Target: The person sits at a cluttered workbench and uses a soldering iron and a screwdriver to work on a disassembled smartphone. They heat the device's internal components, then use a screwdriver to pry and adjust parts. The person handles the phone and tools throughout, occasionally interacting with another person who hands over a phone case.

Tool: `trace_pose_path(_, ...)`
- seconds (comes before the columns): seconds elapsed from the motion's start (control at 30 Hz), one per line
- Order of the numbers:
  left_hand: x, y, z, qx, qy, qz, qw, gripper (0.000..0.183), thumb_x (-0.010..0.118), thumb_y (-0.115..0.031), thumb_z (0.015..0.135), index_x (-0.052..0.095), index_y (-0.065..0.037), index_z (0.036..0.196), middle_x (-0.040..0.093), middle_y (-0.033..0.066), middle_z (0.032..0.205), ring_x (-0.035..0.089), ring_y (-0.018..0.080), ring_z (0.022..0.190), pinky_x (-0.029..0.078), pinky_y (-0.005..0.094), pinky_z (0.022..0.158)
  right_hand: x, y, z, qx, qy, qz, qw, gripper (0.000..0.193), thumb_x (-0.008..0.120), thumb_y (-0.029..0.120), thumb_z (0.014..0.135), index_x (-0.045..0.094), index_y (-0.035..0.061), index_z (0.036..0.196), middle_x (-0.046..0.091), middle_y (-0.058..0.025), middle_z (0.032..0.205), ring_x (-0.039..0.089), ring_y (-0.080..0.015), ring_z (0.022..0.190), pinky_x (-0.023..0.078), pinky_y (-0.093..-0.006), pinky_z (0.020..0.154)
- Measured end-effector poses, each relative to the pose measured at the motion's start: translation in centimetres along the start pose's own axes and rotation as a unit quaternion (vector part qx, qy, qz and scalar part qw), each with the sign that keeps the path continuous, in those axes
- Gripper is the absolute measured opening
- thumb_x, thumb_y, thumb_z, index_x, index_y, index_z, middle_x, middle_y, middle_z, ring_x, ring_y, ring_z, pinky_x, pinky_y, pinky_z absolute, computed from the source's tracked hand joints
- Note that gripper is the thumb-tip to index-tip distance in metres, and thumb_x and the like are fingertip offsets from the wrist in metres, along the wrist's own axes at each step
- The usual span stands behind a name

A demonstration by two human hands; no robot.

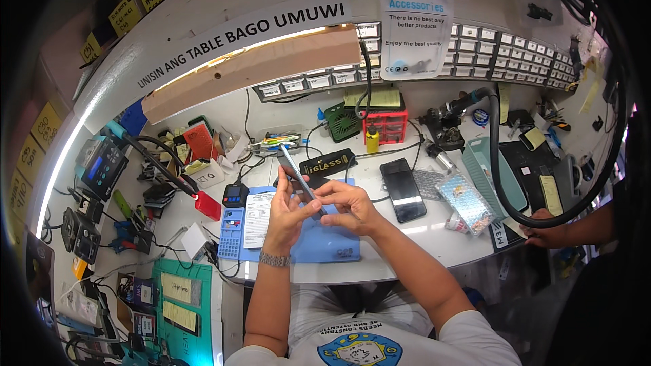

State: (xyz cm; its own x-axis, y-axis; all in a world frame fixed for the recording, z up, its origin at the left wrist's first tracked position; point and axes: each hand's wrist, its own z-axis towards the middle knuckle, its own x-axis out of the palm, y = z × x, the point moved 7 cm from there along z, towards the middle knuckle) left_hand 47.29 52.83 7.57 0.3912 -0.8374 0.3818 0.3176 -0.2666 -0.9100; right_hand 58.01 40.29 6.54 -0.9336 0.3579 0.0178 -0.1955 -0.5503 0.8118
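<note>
Above a blue work mat, a slim smartphone is held up, tilted nearly edge-on, with its pale side frame facing me. My left hand grips it from the left, thumb and fingers closed around its lower part. From the right, my right hand pinches its lower side edge. The phone's screen is mostly turned out of sight. A printed paper slip lies left of my left hand. Beyond my hands rests a black flat packet. To the right, another dark phone lies on the white table.
A red bottle and a small black device stand at left. Far back are a red drawer box and a yellow bottle. A teal basket is at right, with a thick black hose looping over it. Another person's hand rests at the right edge.
</note>
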Motion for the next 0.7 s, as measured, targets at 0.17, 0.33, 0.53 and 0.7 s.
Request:
trace_pose_path(0.17, -0.1, 0.3, -0.3, -0.017, -0.006, 0.021, 1.000, 0.139, 0.091, 0.005, 0.077, -0.007, -0.001, 0.175, 0.047, 0.0160, 0.146, 0.058, 0.0233, 0.119, 0.063, 0.0378, 0.095, 0.1, -0.3, -0.2, 0.010, 0.012, -0.004, 1.000, 0.055, 0.096, 0.013, 0.080, 0.080, 0.0075, 0.132, 0.074, -0.0053, 0.129, 0.047, -0.0031, 0.075, 0.037, -0.0215, 0.063)
trace_pose_path(0.33, -0.2, 0.4, -0.6, -0.018, -0.009, 0.022, 1.000, 0.141, 0.091, 0.008, 0.074, -0.007, -0.002, 0.175, 0.048, 0.0167, 0.146, 0.060, 0.0235, 0.115, 0.064, 0.0371, 0.092, 0.1, -0.2, -0.2, -0.009, 0.007, -0.036, 0.999, 0.055, 0.094, 0.008, 0.076, 0.081, 0.0093, 0.129, 0.075, -0.0056, 0.126, 0.049, -0.0033, 0.073, 0.039, -0.0215, 0.062)
trace_pose_path(0.53, -0.6, 0.9, -0.5, -0.008, -0.006, 0.026, 1.000, 0.141, 0.089, 0.011, 0.070, -0.003, -0.004, 0.176, 0.049, 0.0178, 0.146, 0.062, 0.0241, 0.116, 0.066, 0.0356, 0.085, 0.0, 0.0, -0.1, -0.014, 0.002, -0.061, 0.998, 0.055, 0.087, 0.004, 0.072, 0.082, 0.0096, 0.127, 0.077, -0.0058, 0.121, 0.046, -0.0024, 0.066, 0.039, -0.0216, 0.058)
trace_pose_path(0.7, -0.6, 1.4, -0.3, -0.010, 0.007, -0.012, 1.000, 0.138, 0.087, 0.013, 0.070, 0.001, -0.005, 0.176, 0.051, 0.0203, 0.147, 0.067, 0.0264, 0.117, 0.067, 0.0346, 0.082, -0.5, -1.3, -0.3, 0.003, -0.002, -0.031, 1.000, 0.055, 0.083, -0.001, 0.072, 0.082, 0.0084, 0.127, 0.077, -0.0060, 0.125, 0.044, -0.0001, 0.066, 0.037, -0.0201, 0.056)
